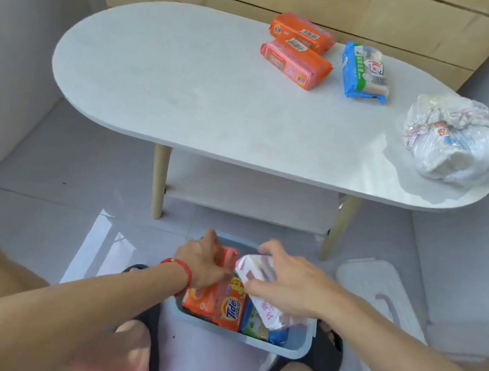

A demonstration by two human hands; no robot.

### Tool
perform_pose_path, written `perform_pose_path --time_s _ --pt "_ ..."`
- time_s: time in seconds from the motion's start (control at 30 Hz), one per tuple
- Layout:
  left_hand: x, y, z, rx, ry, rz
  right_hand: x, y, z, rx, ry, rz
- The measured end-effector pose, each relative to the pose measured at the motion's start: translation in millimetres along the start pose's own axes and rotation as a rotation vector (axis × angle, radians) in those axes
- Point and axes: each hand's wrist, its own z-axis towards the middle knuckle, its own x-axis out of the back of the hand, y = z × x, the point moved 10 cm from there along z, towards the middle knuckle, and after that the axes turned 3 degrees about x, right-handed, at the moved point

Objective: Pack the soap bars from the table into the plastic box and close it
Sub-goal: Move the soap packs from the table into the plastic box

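Observation:
A pale blue plastic box (289,348) stands on the floor between my feet, with several soap packs inside, among them an orange Tide pack (229,308). My left hand (203,263) grips a pink-orange soap pack (228,256) over the box. My right hand (288,279) holds a white soap pack (255,267) beside it. On the white oval table (187,93) lie two orange soap packs (300,36) (294,63), a blue soap pack (362,72) and a clear bag of soap (453,140). The box lid (381,291) lies on the floor to the right.
The table has wooden legs (158,183) and a lower shelf (250,199). Grey walls close in on both sides, with wooden panelling behind. My black slippers (328,350) flank the box on the tiled floor.

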Motion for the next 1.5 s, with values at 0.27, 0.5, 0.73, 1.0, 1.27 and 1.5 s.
perform_pose_path --time_s 0.27,0.5,0.73,1.0,1.27,1.5 --pt "-67 -8 29 -0.081 0.122 0.433 -99 51 69 -0.298 0.114 0.180" --pt "-76 7 34 -0.244 0.143 1.007 -140 39 90 -0.319 -0.005 0.252" --pt "-71 4 31 -0.246 0.115 0.990 -136 46 80 -0.228 -0.132 0.267" --pt "60 93 -50 -0.523 0.519 0.291 24 -18 35 0.050 0.402 0.307" --pt "224 165 -120 -0.816 0.981 -0.206 214 -54 -40 0.328 1.062 0.497" --pt "250 205 12 -0.509 0.631 0.267 288 -49 85 0.188 0.857 0.149"
